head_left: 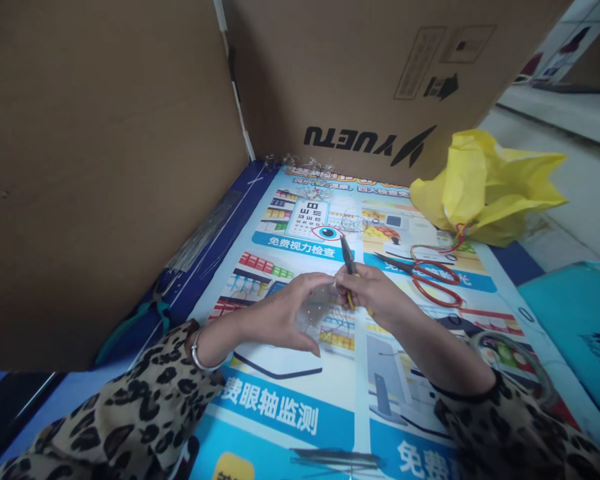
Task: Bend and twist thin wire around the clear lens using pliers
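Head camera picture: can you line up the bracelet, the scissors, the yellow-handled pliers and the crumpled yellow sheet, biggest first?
1. Crumpled yellow sheet
2. Red-handled scissors
3. Yellow-handled pliers, partly covered by the right hand, so judged by what shows
4. Silver bracelet

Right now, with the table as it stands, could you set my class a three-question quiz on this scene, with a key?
1. Which hand holds the dark-nosed, yellow-handled tool?
2. True or false: the red-handled metal scissors lie on the printed blue-and-white poster.
3. Which lies nearer the scissors?
A) teal-handled pliers
B) crumpled yellow sheet-like object

Key:
1. The right hand.
2. True.
3. B.
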`<state>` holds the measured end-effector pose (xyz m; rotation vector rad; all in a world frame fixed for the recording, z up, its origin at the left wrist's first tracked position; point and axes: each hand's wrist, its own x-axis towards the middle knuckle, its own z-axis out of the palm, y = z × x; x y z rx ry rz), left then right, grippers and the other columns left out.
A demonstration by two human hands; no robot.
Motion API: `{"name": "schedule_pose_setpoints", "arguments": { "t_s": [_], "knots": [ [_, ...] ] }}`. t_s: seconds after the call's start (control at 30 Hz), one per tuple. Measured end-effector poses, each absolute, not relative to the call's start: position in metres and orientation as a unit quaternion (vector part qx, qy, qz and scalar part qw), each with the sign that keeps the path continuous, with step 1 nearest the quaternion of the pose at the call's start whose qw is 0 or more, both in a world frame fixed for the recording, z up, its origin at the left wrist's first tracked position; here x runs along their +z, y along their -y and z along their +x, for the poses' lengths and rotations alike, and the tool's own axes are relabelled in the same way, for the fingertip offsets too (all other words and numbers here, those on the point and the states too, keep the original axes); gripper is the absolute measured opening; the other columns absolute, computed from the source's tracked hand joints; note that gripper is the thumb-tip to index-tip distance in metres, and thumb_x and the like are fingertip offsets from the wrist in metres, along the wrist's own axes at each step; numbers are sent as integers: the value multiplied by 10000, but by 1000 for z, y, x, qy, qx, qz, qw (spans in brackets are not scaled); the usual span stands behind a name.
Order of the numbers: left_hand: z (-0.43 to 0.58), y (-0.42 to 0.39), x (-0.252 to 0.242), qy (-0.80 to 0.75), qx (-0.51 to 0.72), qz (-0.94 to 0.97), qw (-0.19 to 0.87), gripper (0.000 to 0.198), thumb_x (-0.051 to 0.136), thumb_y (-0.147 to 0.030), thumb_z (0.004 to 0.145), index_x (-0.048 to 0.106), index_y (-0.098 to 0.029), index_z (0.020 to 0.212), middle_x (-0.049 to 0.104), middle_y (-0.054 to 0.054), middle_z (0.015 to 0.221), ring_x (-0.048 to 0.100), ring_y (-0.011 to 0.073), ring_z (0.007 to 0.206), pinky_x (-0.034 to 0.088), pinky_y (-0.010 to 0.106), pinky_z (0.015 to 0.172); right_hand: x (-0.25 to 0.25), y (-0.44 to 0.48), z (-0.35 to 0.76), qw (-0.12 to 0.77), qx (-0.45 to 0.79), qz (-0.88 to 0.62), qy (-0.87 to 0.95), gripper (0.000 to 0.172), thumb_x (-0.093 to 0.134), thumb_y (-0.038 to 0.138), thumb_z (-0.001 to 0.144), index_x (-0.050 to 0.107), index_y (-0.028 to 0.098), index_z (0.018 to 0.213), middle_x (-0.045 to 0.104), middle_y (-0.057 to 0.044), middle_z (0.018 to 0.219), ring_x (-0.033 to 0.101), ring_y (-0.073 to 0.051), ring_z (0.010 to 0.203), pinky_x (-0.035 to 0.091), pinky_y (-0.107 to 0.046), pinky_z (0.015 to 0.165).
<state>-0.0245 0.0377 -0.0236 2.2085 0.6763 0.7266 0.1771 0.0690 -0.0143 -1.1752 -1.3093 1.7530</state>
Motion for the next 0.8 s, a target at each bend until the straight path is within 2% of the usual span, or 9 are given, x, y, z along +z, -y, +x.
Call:
{"name": "schedule_pose_setpoints", "arguments": {
  "t_s": [0.07,0.17,0.27,0.37,0.47,0.53,0.67,0.8],
  "knots": [
    [-26,-38,-25,-237,280,876,314,937,763,-418,589,224,-274,1342,328,131,1357,307,293,1282,313,465,1052,-17,-68,177,318,677,-444,494,246,645,384,693,503,184,691,510,38,551,511,-107,469,336,-239,438],
    [-28,-38,-26,-224,258,895,286,719,721,-413,649,362,-277,1257,313,112,1364,296,273,1294,350,432,1036,-19,-67,176,314,691,-441,480,236,647,376,698,506,187,692,519,39,539,502,-103,456,345,-241,442],
    [-31,-38,-27,-238,231,907,261,510,682,-411,695,498,-236,1137,298,121,1367,327,265,1279,389,397,1009,-20,-66,176,305,702,-437,473,242,654,382,693,505,190,698,524,40,532,509,-105,461,347,-236,441],
    [-32,-37,-28,-247,210,918,230,384,666,-391,711,568,-195,1026,335,138,1348,370,259,1251,411,380,988,-21,-66,177,297,700,-439,479,258,662,390,678,503,188,694,522,39,519,518,-112,462,339,-232,426],
    [-32,-36,-26,-261,195,924,200,235,640,-365,735,588,-160,835,367,147,1339,404,258,1226,428,367,967,-19,-65,176,293,695,-439,488,266,653,398,687,500,181,679,521,35,518,517,-108,457,342,-233,423],
    [-31,-34,-24,-276,186,924,187,175,603,-326,765,578,-153,773,379,147,1340,436,252,1200,440,364,949,-17,-65,176,290,697,-438,488,273,647,405,692,495,180,671,518,35,518,518,-107,456,348,-235,428],
    [-25,-27,-16,-312,178,919,164,111,543,-200,773,571,-164,874,391,135,1348,468,253,1166,462,388,905,-10,-64,175,292,701,-439,480,292,664,410,668,476,186,666,497,46,511,512,-108,452,345,-234,417],
    [-18,-16,-11,-347,176,904,178,120,553,-187,744,536,-175,862,371,107,1373,472,251,1168,468,368,897,-8,-64,176,281,699,-455,475,273,662,391,658,489,181,677,501,42,508,502,-102,448,360,-233,427]
  ]
}}
